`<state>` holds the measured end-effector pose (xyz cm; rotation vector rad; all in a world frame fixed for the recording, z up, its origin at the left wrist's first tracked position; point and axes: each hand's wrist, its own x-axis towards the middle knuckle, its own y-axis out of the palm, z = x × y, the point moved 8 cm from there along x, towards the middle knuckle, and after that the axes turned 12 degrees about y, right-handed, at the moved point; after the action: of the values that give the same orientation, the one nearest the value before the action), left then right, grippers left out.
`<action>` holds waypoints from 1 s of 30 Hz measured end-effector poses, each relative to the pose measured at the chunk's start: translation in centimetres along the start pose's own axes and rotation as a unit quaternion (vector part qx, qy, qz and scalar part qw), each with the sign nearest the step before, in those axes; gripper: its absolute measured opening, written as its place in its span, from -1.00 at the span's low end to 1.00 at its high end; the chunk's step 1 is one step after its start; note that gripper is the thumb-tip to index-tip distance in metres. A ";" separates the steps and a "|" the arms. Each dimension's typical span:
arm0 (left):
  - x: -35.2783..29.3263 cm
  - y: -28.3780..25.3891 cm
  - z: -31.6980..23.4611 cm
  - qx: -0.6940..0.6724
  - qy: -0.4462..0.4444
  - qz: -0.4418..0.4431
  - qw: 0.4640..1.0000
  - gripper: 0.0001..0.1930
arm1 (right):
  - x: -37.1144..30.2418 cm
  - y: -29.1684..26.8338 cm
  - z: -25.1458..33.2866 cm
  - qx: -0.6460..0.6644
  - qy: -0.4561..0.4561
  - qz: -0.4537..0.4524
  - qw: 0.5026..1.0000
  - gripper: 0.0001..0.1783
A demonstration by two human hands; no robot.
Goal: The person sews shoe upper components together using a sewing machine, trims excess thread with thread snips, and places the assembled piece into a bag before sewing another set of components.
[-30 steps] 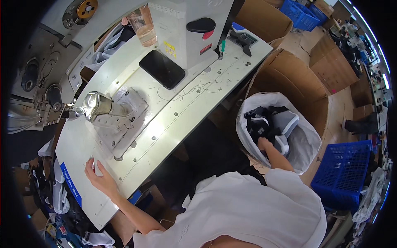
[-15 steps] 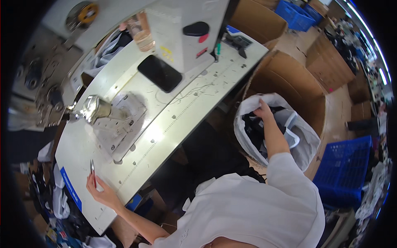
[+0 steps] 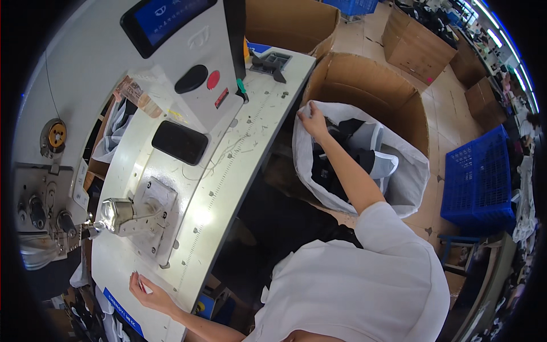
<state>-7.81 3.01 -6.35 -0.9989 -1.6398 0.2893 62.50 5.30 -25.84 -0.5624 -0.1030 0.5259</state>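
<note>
Over the near end of the white sewing machine table (image 3: 196, 236), my left hand (image 3: 152, 296) is closed round slim red-handled tweezers (image 3: 140, 283). Only a little of the tool shows between the fingers; its metal tip is hard to make out now. To the right, my right hand (image 3: 313, 122) grips the upper left rim of a white fabric bag (image 3: 411, 183). The bag sits in a tall open cardboard box (image 3: 393, 80). Inside the bag lie black and grey-white fabric pieces (image 3: 364, 157), partly hidden behind my right forearm.
The sewing machine's metal arm end (image 3: 118, 215) stands on the table at left. Beyond it lie a black phone (image 3: 179, 142) and a clear bottle (image 3: 138, 98), beside the machine's control housing (image 3: 208, 51). A blue plastic crate (image 3: 477, 179) stands on the floor at right.
The view has shifted, bringing the control screen into sight. My right hand has moved to the bag's upper left rim and its contents show more. My left hand still holds the tweezers.
</note>
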 end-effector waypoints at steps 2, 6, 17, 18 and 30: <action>0.5 0.6 -0.9 0.027 0.018 0.006 0.999 -0.79 | -0.5 -0.7 -1.6 0.001 0.042 -0.018 0.999 -0.19; 0.8 0.5 -1.0 0.047 0.028 0.017 0.998 -0.81 | -4.8 -5.3 -1.6 0.052 0.012 -0.151 0.987 -0.39; -5.3 -11.7 5.6 0.205 -0.091 -0.095 0.970 -0.74 | -31.2 2.8 24.2 0.116 -0.514 0.111 0.843 -0.75; -6.5 -13.0 6.3 0.212 -0.121 -0.097 0.965 -0.70 | -34.2 4.3 25.0 0.138 -0.540 0.170 0.813 -0.77; -19.8 -30.4 25.8 0.370 -0.393 -0.285 0.792 -0.40 | -46.3 13.8 26.6 0.051 -0.543 0.474 0.692 -0.78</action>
<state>-44.57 -22.07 -8.65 0.3071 -2.1852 0.9286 10.20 4.76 -8.53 -0.0644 -0.9504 1.8512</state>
